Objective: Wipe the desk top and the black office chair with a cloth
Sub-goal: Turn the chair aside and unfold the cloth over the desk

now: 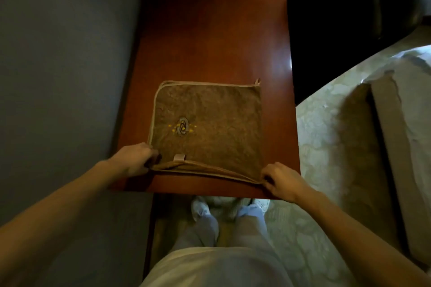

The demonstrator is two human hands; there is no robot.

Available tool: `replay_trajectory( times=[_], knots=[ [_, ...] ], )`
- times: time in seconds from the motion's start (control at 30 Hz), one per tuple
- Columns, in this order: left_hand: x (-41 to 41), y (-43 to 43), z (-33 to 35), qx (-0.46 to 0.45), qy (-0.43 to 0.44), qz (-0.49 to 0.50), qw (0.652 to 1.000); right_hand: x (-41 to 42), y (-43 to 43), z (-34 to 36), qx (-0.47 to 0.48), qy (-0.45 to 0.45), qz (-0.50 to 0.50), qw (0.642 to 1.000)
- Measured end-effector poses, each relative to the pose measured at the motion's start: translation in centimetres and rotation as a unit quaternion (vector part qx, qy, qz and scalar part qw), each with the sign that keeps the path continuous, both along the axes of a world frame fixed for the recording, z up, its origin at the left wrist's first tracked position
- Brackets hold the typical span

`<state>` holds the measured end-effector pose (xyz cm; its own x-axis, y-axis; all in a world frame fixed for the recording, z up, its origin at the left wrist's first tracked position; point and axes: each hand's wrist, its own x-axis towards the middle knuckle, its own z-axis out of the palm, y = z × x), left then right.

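Pinched at both near corners: brown square terry cloth with pale piping and a small embroidered swirl (205, 128), spread beyond the two grips on the reddish-brown polished wooden desk top (214, 42), near hem lifted a little, far hem lying flat. Seemingly doubled, to judge by two layers at the raised hem. Left hand (137, 161) curled round the near-left corner; right hand (283, 180) nipping the near-right corner between thumb and fingers. Both closed on fabric, neither slack.

Judged early in the job: cloth laid out or being arranged, not bunched for rubbing. No streaks or damp trails to be seen on the wood, hence no telling the share already wiped. Probably left to do: most or all of the desk top, then the black office chair (349, 18), well beyond the right grip, off past the desk's right edge, deep in shadow.

Room to move: long stretch of wood straight ahead of the grips, only a narrow strip behind them before the near edge. Just outside the left grip, the desk's left edge, hard by a grey wall (58, 53); little slack there. Just outside the right grip, the right edge, then a drop to pale patterned carpet (326, 135). Safest lengthwise, away from the body, so as not to drag cloth over either side.
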<state>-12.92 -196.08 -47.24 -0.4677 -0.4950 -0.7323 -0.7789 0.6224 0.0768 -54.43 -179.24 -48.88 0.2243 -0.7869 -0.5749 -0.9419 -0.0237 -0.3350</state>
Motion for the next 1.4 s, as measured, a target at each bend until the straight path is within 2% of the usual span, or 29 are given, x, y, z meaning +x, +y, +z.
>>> replay_trajectory(
  times=[0.13, 0.23, 0.3, 0.4, 0.47, 0.53, 0.6, 0.8, 0.93, 1.13, 1.27, 1.4],
  knots=[
    [-0.2, 2.0, -0.9, 0.039, -0.071, -0.052, 0.995, 1.0, 1.4, -1.0, 0.093, -0.040, 0.028, 0.994],
    [-2.2, 2.3, -0.4, 0.011, -0.113, -0.095, 0.989, 0.6, 0.0, 0.0, 0.076, -0.083, -0.043, 0.993],
    [-5.4, 2.7, 0.4, -0.014, -0.067, -0.095, 0.993, -0.1, -2.1, 0.7, 0.022, -0.094, -0.126, 0.987],
    [-11.7, 3.9, 1.0, -0.044, 0.093, -0.067, 0.992, -1.2, -6.0, 1.2, -0.027, -0.110, -0.242, 0.964],
    [-16.0, 4.6, 1.2, -0.039, 0.184, -0.049, 0.981, -2.0, -8.8, 1.2, -0.025, -0.104, -0.269, 0.957],
    [-19.7, 5.5, 0.9, -0.020, 0.220, -0.042, 0.974, -3.0, -11.2, 0.8, -0.019, -0.097, -0.282, 0.954],
    [-22.2, 6.4, 0.3, -0.025, 0.211, -0.022, 0.977, -3.7, -13.3, 0.0, -0.026, -0.095, -0.303, 0.948],
    [-28.8, 11.3, -1.8, 0.007, 0.136, 0.122, 0.983, -4.8, -18.4, -2.3, -0.005, -0.109, -0.383, 0.917],
    [-31.0, 14.3, -3.1, -0.007, 0.085, 0.155, 0.984, -4.5, -20.3, -2.8, 0.022, -0.123, -0.390, 0.912],
    [-30.3, 14.7, -3.9, -0.042, 0.063, 0.197, 0.977, -3.7, -21.8, -2.5, 0.054, -0.143, -0.411, 0.899],
    [-28.9, 13.8, -3.4, 0.021, 0.125, 0.281, 0.951, -3.6, -21.9, -2.3, 0.050, -0.160, -0.463, 0.871],
    [-24.0, 12.0, -1.5, 0.135, 0.203, 0.402, 0.883, -2.3, -22.7, -1.4, -0.041, -0.168, -0.462, 0.870]
  ],
)
